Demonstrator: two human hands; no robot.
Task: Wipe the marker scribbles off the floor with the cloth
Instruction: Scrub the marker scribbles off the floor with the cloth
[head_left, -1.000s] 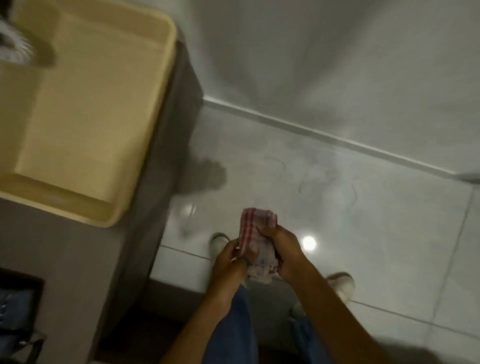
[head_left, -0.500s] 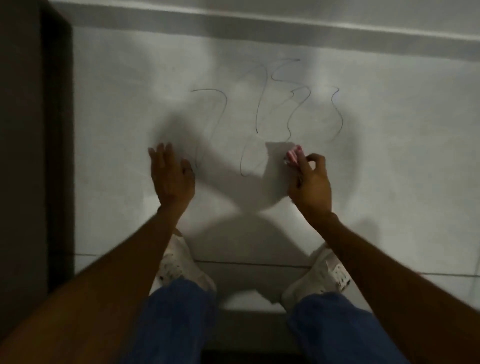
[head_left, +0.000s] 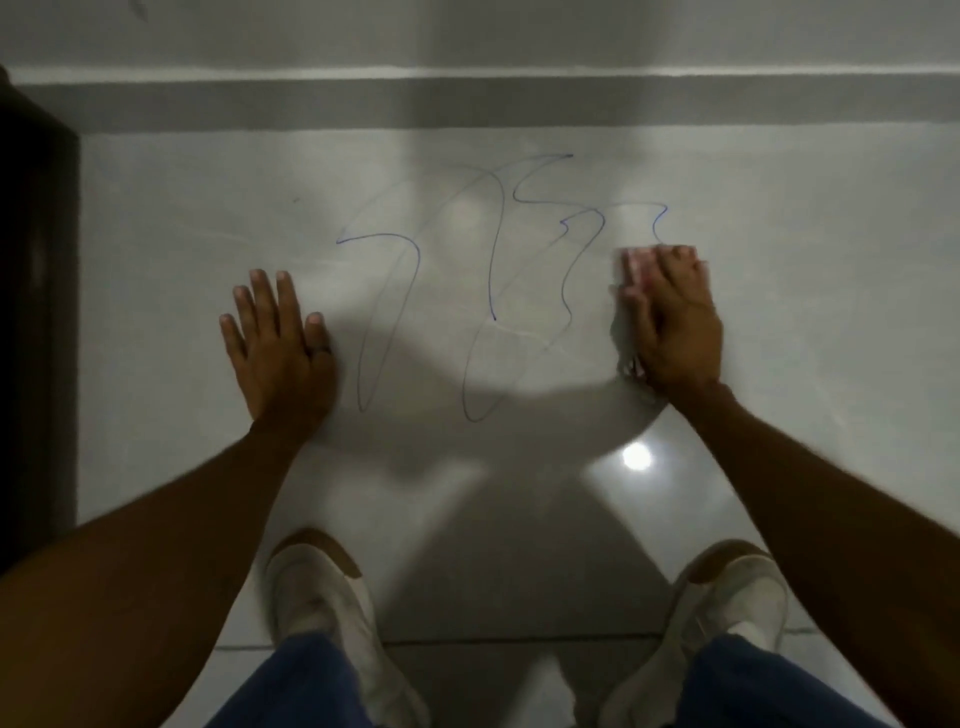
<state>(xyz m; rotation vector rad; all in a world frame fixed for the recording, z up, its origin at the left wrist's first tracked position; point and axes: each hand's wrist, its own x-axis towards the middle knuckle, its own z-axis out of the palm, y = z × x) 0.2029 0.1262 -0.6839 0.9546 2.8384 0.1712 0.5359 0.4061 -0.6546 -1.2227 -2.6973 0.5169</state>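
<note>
Blue marker scribbles (head_left: 493, 270) loop across the glossy grey floor tile (head_left: 831, 312) between my two hands. My right hand (head_left: 675, 322) presses a red-and-white checked cloth (head_left: 631, 270) flat on the floor at the right end of the scribbles; most of the cloth is hidden under the palm. My left hand (head_left: 278, 343) lies flat on the tile left of the scribbles, fingers spread, holding nothing. A dark ring sits on one finger.
A grey skirting and wall (head_left: 467, 98) run along the far side of the tile. A dark cabinet side (head_left: 36, 312) stands at the left. My white shoes (head_left: 322, 613) (head_left: 727, 613) and blue trousers are at the bottom. A lamp glare (head_left: 636, 457) shines on the tile.
I have gone from standing with the cloth in both hands to crouching close to the floor. My left hand let go and went flat on the tile; my right hand carried the cloth right onto the scribbles' end.
</note>
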